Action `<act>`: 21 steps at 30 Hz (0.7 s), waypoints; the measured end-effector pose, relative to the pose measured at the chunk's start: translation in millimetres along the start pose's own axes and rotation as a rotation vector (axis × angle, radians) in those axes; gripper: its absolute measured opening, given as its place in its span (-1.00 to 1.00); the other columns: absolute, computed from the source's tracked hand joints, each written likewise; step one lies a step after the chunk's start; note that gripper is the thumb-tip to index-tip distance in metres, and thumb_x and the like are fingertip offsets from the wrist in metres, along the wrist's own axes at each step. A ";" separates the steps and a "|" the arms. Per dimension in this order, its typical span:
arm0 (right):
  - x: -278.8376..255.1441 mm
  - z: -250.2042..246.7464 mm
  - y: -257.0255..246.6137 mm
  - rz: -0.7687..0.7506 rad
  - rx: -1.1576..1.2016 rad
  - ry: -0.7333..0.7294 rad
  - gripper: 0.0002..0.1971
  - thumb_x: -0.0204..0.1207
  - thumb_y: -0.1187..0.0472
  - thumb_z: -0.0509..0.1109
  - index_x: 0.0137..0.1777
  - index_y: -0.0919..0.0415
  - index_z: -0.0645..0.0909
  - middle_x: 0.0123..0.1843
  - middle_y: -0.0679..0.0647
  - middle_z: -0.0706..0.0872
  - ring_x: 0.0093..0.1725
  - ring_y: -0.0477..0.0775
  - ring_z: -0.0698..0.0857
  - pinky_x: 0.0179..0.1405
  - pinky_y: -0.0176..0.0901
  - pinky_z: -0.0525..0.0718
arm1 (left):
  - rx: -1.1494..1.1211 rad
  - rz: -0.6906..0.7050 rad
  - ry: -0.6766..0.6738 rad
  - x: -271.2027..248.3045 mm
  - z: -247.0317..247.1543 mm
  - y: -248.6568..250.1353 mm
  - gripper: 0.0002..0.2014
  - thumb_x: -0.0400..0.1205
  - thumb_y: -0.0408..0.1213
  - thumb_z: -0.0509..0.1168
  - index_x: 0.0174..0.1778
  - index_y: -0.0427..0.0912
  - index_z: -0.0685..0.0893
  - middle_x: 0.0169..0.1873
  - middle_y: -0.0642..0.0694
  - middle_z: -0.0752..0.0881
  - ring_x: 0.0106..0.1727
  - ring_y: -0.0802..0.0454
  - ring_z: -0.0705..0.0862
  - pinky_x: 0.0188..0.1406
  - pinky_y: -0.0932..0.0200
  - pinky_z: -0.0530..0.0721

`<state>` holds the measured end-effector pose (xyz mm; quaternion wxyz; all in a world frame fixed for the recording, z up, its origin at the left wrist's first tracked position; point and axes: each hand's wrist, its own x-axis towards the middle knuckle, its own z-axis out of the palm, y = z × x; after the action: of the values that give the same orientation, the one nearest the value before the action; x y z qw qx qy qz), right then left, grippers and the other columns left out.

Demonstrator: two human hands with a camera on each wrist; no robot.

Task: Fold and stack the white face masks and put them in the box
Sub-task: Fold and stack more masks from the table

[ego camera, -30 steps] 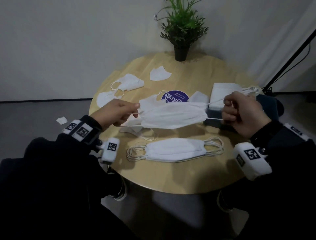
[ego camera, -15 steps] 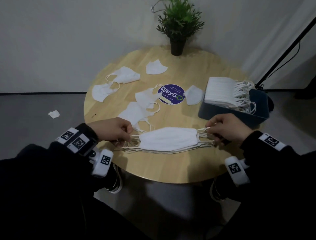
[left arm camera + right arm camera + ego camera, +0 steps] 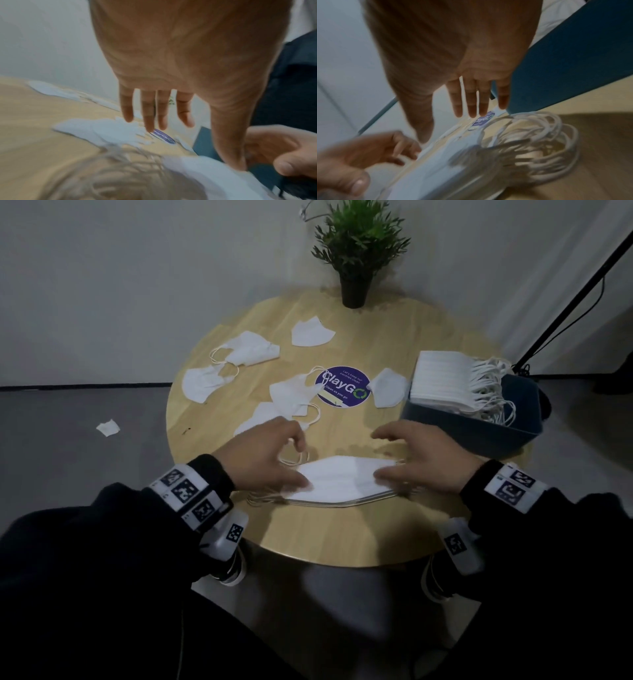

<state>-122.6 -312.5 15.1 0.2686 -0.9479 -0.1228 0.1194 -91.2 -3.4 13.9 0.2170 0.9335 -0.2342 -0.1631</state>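
Shared seating or canteen-type area. Centre: round wooden table (image 3: 394, 529) carrying a purple "ClayGo – Clean as you go" sticker (image 3: 346, 386). Top: potted plant (image 3: 356, 251) against a plain wall; grey floor (image 3: 68, 433) at left.

black sleeves (image 3: 102, 542) | white wristbands (image 3: 186, 494), black square markers | white wrist cameras (image 3: 227, 537)

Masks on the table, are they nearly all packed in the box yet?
Not yet. A tall pile of folded masks already sits in the blue box. A small stack lies at the near edge between the left hand and right hand, both open above its ends. About seven loose masks are scattered on the table, unfolded.
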 end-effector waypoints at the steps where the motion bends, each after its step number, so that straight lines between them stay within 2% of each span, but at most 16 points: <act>1: 3.1 5.0 -4.7 -0.038 -0.046 -0.066 -0.17 0.34 -0.09 0.74 0.61 -0.03 0.52 0.53 -0.05 0.63 0.46 0.01 0.60 0.40 -0.14 0.51 | 0.025 0.076 -0.033 1.7 8.2 8.2 -0.41 0.30 0.22 0.67 0.08 0.21 0.50 0.15 0.15 0.57 0.10 0.11 0.59 0.06 0.04 0.61; 4: 11.8 25.7 -13.0 -0.058 -0.183 -0.235 0.11 0.26 -0.05 0.76 0.78 -0.07 0.23 0.65 -0.05 0.51 0.51 0.04 0.54 0.41 -0.11 0.51 | 0.180 0.180 -0.141 9.5 34.6 23.9 -0.35 0.33 0.11 0.67 0.13 0.16 0.38 0.15 0.14 0.52 0.05 0.04 0.56 -0.03 0.00 0.60; 7: 17.7 38.9 -12.3 -0.022 -0.243 -0.280 0.10 0.31 0.12 0.70 0.79 -0.06 0.14 0.60 0.03 0.55 0.45 0.12 0.57 0.31 -0.08 0.59 | 0.291 0.191 -0.172 16.4 43.6 24.6 -0.44 0.40 -0.03 0.59 0.10 0.11 0.34 0.11 0.07 0.55 -0.04 -0.05 0.57 -0.07 -0.10 0.65; 10: 22.7 40.1 -10.2 -0.026 -0.267 -0.275 -0.05 0.36 0.19 0.64 0.73 -0.05 0.26 0.47 -0.01 0.62 0.37 0.10 0.60 0.11 -0.14 0.52 | 0.306 0.244 -0.155 18.4 41.5 23.7 -0.52 0.48 0.02 0.53 0.11 0.09 0.38 0.16 0.08 0.55 -0.08 -0.03 0.55 -0.11 -0.03 0.60; 13: 24.4 41.9 -10.7 -0.045 -0.269 -0.272 -0.27 0.31 0.22 0.64 0.48 -0.09 0.47 0.25 -0.06 0.66 0.23 0.08 0.62 -0.01 -0.09 0.52 | 0.313 0.278 -0.183 16.3 45.5 22.6 -0.54 0.51 0.03 0.48 0.20 0.11 0.39 0.26 0.07 0.53 0.01 -0.08 0.57 -0.04 -0.06 0.62; 15: 23.6 44.3 -11.3 -0.038 -0.323 -0.284 -0.31 0.32 0.20 0.63 0.46 -0.06 0.49 0.22 -0.04 0.59 0.18 0.08 0.57 0.00 -0.07 0.50 | 0.299 0.263 -0.213 14.6 47.3 20.5 -0.44 0.47 0.02 0.48 0.33 0.20 0.38 0.34 0.07 0.50 0.11 -0.09 0.57 0.04 -0.10 0.64; 17: 23.8 46.7 -11.0 -0.027 -0.371 -0.289 -0.24 0.31 0.18 0.61 0.54 -0.01 0.45 0.18 -0.05 0.49 0.14 0.06 0.51 0.01 -0.10 0.48 | 0.233 0.228 -0.210 13.3 46.8 19.8 -0.24 0.43 -0.03 0.51 0.51 0.26 0.30 0.40 0.07 0.51 0.18 -0.07 0.58 0.09 -0.08 0.64; 19: 24.5 47.8 -10.8 -0.015 -0.386 -0.287 -0.20 0.30 0.16 0.62 0.57 0.05 0.43 0.15 -0.05 0.45 0.10 0.02 0.44 0.02 -0.13 0.49 | 0.233 0.171 -0.183 14.4 44.8 21.1 -0.04 0.44 -0.10 0.52 0.70 0.22 0.12 0.36 -0.02 0.57 0.22 -0.10 0.61 0.11 -0.05 0.65; 21: 23.8 48.7 -11.0 -0.003 -0.401 -0.275 -0.22 0.31 0.15 0.63 0.55 0.06 0.43 0.23 0.00 0.47 0.17 0.03 0.44 0.07 -0.13 0.52 | 0.321 0.127 -0.174 17.7 45.7 23.3 0.03 0.46 -0.05 0.53 0.77 0.09 0.07 0.31 -0.05 0.58 0.26 -0.12 0.60 0.10 0.00 0.63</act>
<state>-116.4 -273.0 -23.0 0.0558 -0.9569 -0.1809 0.2204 -103.5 -45.9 -17.5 0.0538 0.9219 -0.3335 -0.1898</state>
